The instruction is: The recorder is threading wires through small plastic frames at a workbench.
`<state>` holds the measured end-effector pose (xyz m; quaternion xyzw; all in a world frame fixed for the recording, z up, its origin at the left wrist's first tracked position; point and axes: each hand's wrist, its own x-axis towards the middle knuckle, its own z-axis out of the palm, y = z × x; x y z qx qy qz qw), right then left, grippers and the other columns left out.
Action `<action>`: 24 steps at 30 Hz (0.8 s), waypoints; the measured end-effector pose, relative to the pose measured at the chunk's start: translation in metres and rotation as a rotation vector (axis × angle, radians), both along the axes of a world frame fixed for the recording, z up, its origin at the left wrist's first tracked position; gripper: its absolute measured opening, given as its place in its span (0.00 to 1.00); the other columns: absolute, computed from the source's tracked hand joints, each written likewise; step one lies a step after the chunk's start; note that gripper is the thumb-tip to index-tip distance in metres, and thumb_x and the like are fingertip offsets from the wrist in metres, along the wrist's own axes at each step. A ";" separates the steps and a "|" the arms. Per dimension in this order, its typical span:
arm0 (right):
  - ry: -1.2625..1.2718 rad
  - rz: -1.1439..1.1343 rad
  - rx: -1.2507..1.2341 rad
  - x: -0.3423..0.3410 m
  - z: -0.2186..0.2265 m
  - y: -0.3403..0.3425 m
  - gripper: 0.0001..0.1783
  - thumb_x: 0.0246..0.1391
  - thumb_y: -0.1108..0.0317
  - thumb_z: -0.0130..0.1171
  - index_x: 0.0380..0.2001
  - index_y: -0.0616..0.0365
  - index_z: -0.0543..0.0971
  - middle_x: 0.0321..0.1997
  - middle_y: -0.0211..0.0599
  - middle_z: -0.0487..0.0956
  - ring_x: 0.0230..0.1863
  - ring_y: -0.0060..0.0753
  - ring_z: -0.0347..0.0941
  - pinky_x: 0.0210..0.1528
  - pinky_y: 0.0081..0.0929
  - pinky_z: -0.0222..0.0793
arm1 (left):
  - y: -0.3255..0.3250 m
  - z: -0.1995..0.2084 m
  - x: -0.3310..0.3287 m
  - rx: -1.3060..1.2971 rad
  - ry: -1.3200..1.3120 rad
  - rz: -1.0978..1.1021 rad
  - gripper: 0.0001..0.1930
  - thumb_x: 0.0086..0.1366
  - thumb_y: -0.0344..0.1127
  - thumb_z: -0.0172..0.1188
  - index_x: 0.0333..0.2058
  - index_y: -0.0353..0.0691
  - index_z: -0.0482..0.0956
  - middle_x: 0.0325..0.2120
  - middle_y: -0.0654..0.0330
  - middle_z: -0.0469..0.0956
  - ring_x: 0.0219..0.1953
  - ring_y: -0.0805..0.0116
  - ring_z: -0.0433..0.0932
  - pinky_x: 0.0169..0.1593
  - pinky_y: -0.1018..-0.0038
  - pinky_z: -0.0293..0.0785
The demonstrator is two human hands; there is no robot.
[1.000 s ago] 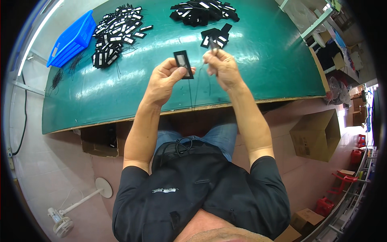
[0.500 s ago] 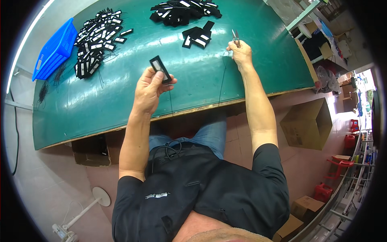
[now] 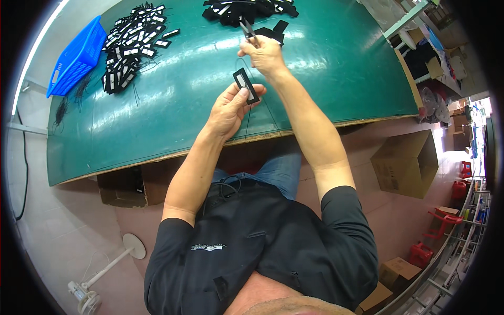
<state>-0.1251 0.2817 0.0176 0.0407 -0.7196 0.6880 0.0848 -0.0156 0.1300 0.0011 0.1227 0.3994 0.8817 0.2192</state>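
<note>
My left hand [image 3: 229, 112] pinches a small black rectangular patch [image 3: 243, 81] with a pale window, thumb on its face, above the near part of the green table. Just beyond it, my right hand [image 3: 269, 56] is closed round a pair of thread snips [image 3: 248, 30], blades pointing away from me. A dark thread [image 3: 269, 112] runs down toward the table's front edge, and a thin loop of it shows between my hands. Whether the thread is fixed to the patch cannot be made out. Behind my right hand lie several loose black pieces [image 3: 275, 32].
A large heap of black patches with pale windows [image 3: 134, 44] covers the far left of the green table [image 3: 184, 79], beside a blue plastic basket [image 3: 79, 58]. Another black pile [image 3: 231, 11] lies at the far middle. An open cardboard box [image 3: 401, 165] stands on the floor at right.
My right hand with the snips has swung left, close to the patch. My left hand has carried the patch to the right. The whole view has shifted slightly.
</note>
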 end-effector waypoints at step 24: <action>0.420 -0.062 -0.257 -0.012 0.255 -0.054 0.08 0.62 0.69 0.54 0.33 0.61 0.77 0.32 0.43 0.82 0.22 0.28 0.76 0.26 0.25 0.76 | -0.050 -0.010 -0.012 -0.057 -0.001 0.221 0.17 0.72 0.35 0.55 0.57 0.40 0.74 0.57 0.59 0.74 0.57 0.67 0.70 0.64 0.62 0.63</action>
